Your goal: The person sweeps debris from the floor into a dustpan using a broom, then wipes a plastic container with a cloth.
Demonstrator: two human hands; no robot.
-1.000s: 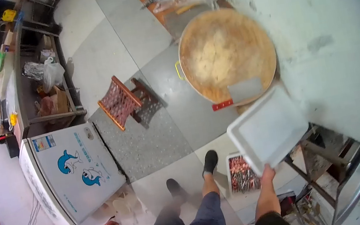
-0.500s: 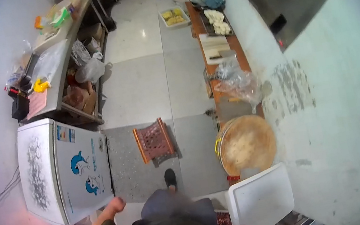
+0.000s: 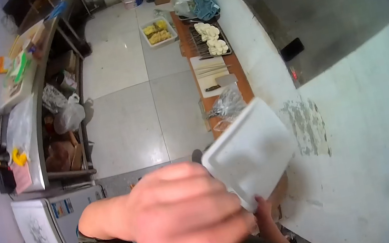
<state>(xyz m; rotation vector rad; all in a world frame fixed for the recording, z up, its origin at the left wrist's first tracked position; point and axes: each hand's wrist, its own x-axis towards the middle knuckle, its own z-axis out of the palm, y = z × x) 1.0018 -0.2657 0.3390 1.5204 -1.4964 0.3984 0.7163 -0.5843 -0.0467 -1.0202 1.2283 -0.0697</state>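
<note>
A white rectangular plastic tray [image 3: 251,148], shallow and rimmed, is tilted up in front of me at the right. My right hand [image 3: 264,213] grips its lower edge, the thumb showing on the near face. Large and close to the camera is my left hand [image 3: 189,211], its back towards me and the fingers curled closed. Its fingertips are hidden beside the tray's lower left corner; I cannot tell whether they touch the tray or hold anything.
Along the right wall, a wooden bench [image 3: 244,81] carries a cutting board [image 3: 204,75] with a cleaver [image 3: 226,80], plastic bags, and a rack of skewered white food [image 3: 211,38]. A food tub [image 3: 158,31] stands on the floor. At left are a steel table [image 3: 38,133] and a white fridge [image 3: 49,241].
The white tray has come up and forward in my right hand. My left hand has risen from beside the fridge to close before the camera. The view has shifted, and the round chopping block is now hidden.
</note>
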